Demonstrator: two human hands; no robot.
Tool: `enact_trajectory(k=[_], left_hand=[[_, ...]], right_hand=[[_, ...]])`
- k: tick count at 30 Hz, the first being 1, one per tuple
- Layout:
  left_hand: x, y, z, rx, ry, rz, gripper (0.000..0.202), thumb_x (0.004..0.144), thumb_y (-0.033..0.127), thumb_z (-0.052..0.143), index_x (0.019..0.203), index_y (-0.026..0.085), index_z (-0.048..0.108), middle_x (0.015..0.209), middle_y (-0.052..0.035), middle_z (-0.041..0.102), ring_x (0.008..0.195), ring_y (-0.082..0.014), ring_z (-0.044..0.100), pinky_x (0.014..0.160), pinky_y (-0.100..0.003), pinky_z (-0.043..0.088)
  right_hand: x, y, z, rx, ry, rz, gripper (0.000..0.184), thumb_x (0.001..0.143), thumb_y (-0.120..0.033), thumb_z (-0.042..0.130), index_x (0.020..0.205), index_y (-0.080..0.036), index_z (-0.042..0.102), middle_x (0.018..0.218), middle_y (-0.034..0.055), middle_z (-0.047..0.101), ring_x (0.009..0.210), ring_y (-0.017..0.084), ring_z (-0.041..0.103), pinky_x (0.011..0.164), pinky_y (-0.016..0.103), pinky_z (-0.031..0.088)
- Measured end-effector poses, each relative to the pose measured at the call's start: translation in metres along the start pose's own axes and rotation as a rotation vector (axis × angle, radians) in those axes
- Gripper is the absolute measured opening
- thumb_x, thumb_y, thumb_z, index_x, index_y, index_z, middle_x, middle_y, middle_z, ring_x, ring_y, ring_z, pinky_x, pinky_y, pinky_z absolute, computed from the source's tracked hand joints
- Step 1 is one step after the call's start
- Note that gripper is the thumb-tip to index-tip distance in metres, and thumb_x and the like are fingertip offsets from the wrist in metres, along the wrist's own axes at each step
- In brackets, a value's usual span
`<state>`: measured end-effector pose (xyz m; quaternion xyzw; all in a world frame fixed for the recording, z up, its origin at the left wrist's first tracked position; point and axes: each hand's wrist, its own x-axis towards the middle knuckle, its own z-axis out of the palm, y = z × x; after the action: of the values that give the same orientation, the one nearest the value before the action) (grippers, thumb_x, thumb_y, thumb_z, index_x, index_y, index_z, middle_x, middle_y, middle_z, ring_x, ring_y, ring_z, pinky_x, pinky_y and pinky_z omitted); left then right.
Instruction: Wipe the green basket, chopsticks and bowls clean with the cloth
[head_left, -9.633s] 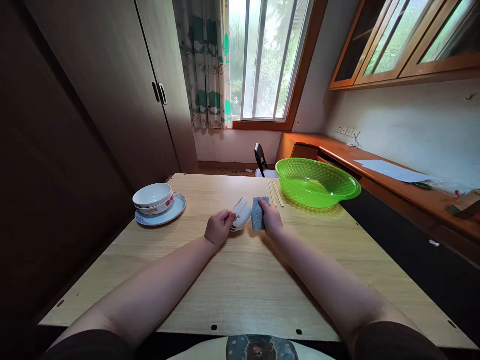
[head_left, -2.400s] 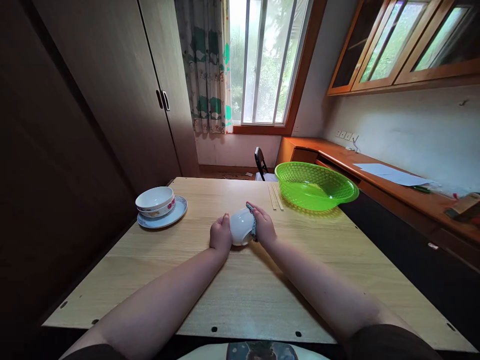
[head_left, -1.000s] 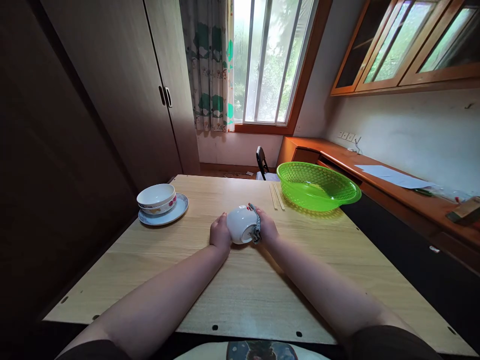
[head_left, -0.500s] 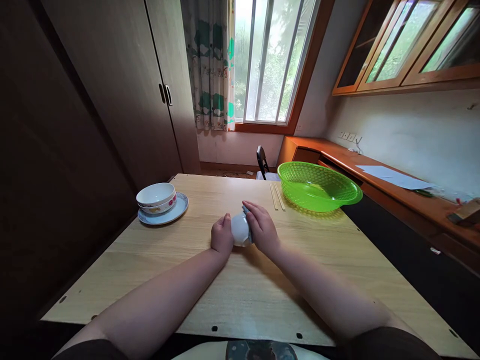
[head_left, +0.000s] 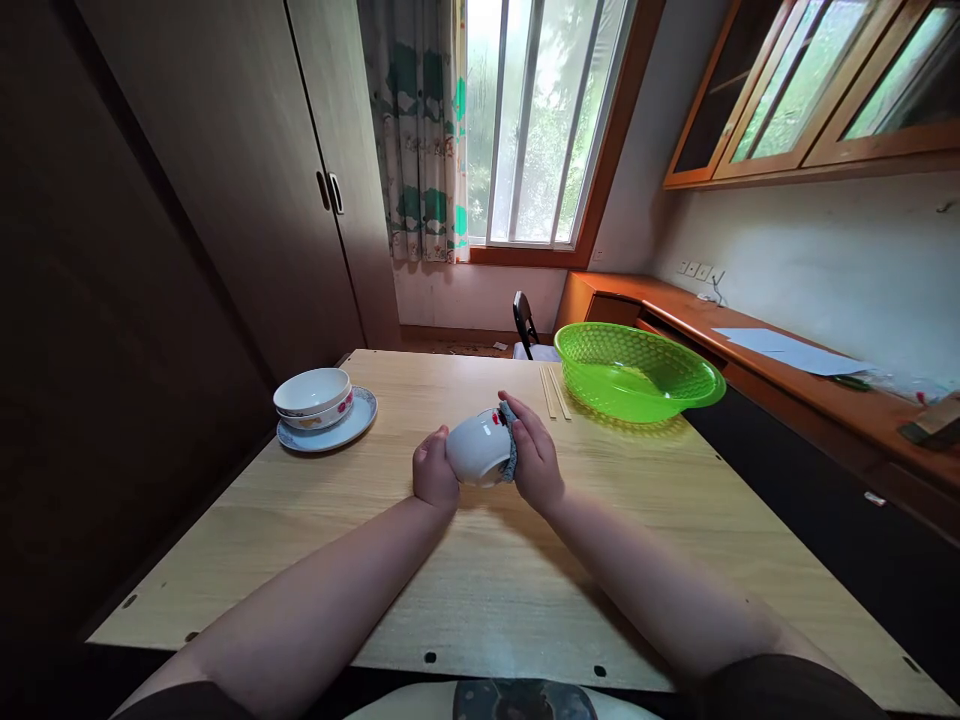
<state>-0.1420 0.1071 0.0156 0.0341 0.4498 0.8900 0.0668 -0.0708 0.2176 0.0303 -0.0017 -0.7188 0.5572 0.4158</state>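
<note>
A white cup (head_left: 477,450) with a small red and black print is tipped on its side above the table. My left hand (head_left: 435,470) is closed round its left end. At the other end, my right hand (head_left: 537,458) presses a grey-blue patterned cloth (head_left: 511,440) against the cup's rim. The fingers of that hand lie bent over the cloth, and part of the cloth is hidden under them. Whether the cloth reaches inside the cup I cannot tell.
On the left, two stacked white bowls (head_left: 313,392) sit on a blue-rimmed plate (head_left: 358,425). Pairs of chopsticks (head_left: 555,392) lie on the wooden table (head_left: 465,600) beside a green plastic basket (head_left: 637,385). A chair (head_left: 524,320) stands behind the table.
The cup has turned in my hands, so its side and the red print show. Both hands have shifted slightly, the left one a little leftward.
</note>
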Motion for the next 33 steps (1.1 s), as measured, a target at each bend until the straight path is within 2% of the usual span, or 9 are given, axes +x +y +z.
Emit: enact_trajectory(k=[5, 9, 11, 16, 19, 22, 27, 30, 33], left_hand=[[0.003, 0.001, -0.002, -0.021, 0.011, 0.036, 0.038, 0.064, 0.041, 0.063, 0.051, 0.02, 0.034, 0.048, 0.0074, 0.033, 0.047, -0.0067, 0.03, 0.046, -0.021, 0.029], [0.005, 0.0, -0.004, 0.031, 0.014, 0.036, 0.036, 0.066, 0.043, 0.062, 0.053, 0.02, 0.038, 0.049, 0.0068, 0.036, 0.048, -0.0072, 0.032, 0.046, -0.021, 0.03], [0.004, -0.001, -0.004, 0.073, -0.006, 0.04, 0.037, 0.069, 0.046, 0.061, 0.053, 0.02, 0.038, 0.049, 0.0064, 0.037, 0.047, -0.0075, 0.033, 0.045, -0.021, 0.029], [0.001, -0.003, -0.007, 0.178, -0.088, 0.066, 0.04, 0.075, 0.05, 0.055, 0.053, 0.019, 0.041, 0.049, 0.0044, 0.041, 0.047, -0.0088, 0.035, 0.046, -0.023, 0.031], [0.001, -0.004, -0.009, 0.287, -0.123, 0.064, 0.039, 0.075, 0.05, 0.056, 0.054, 0.018, 0.046, 0.049, 0.0037, 0.042, 0.047, -0.0094, 0.036, 0.046, -0.023, 0.031], [0.0, -0.005, -0.01, 0.275, -0.129, 0.035, 0.037, 0.072, 0.048, 0.059, 0.054, 0.018, 0.047, 0.05, 0.0038, 0.043, 0.047, -0.0094, 0.036, 0.046, -0.023, 0.031], [0.0, -0.004, -0.005, 0.119, -0.077, -0.021, 0.036, 0.066, 0.044, 0.062, 0.052, 0.019, 0.041, 0.05, 0.0059, 0.039, 0.047, -0.0074, 0.034, 0.047, -0.021, 0.032], [0.001, -0.005, -0.004, 0.064, 0.008, -0.033, 0.034, 0.063, 0.042, 0.064, 0.054, 0.019, 0.04, 0.051, 0.0064, 0.039, 0.048, -0.007, 0.035, 0.047, -0.021, 0.031], [0.003, -0.007, -0.003, 0.015, 0.038, -0.031, 0.033, 0.062, 0.041, 0.064, 0.055, 0.019, 0.042, 0.051, 0.0066, 0.04, 0.048, -0.0071, 0.036, 0.048, -0.021, 0.032]], right_hand=[[-0.003, 0.011, 0.01, 0.322, 0.094, 0.192, 0.048, 0.087, -0.049, 0.049, 0.128, -0.024, 0.056, 0.136, 0.0055, 0.054, 0.127, 0.023, 0.047, 0.106, 0.043, 0.037], [-0.003, 0.015, 0.012, 0.378, 0.133, 0.287, 0.046, 0.086, -0.049, 0.049, 0.123, -0.022, 0.06, 0.129, 0.0072, 0.06, 0.119, 0.025, 0.055, 0.1, 0.043, 0.043], [-0.004, 0.012, 0.009, 0.271, 0.122, 0.222, 0.043, 0.089, -0.046, 0.047, 0.122, -0.022, 0.061, 0.127, 0.0072, 0.061, 0.118, 0.025, 0.055, 0.101, 0.044, 0.042], [-0.003, -0.01, -0.001, -0.161, -0.04, -0.14, 0.038, 0.092, -0.036, 0.043, 0.126, -0.027, 0.059, 0.129, 0.0051, 0.059, 0.123, 0.023, 0.05, 0.107, 0.044, 0.035], [-0.001, -0.022, -0.001, -0.337, -0.146, -0.18, 0.04, 0.093, -0.032, 0.042, 0.13, -0.028, 0.056, 0.129, 0.0049, 0.059, 0.122, 0.024, 0.05, 0.107, 0.047, 0.035], [0.0, -0.029, 0.002, -0.406, -0.187, -0.178, 0.04, 0.092, -0.031, 0.043, 0.131, -0.029, 0.055, 0.13, 0.0045, 0.059, 0.121, 0.025, 0.05, 0.106, 0.048, 0.035], [0.0, -0.025, 0.002, -0.296, -0.13, -0.137, 0.037, 0.092, -0.033, 0.046, 0.127, -0.03, 0.059, 0.126, 0.004, 0.062, 0.12, 0.024, 0.052, 0.106, 0.046, 0.036], [0.0, -0.011, 0.003, -0.17, -0.031, -0.035, 0.037, 0.091, -0.038, 0.047, 0.123, -0.029, 0.062, 0.127, 0.0045, 0.061, 0.121, 0.025, 0.051, 0.107, 0.046, 0.035], [-0.001, 0.005, 0.006, -0.002, 0.06, 0.105, 0.04, 0.089, -0.043, 0.048, 0.123, -0.027, 0.061, 0.129, 0.0047, 0.06, 0.121, 0.024, 0.051, 0.106, 0.044, 0.035]])
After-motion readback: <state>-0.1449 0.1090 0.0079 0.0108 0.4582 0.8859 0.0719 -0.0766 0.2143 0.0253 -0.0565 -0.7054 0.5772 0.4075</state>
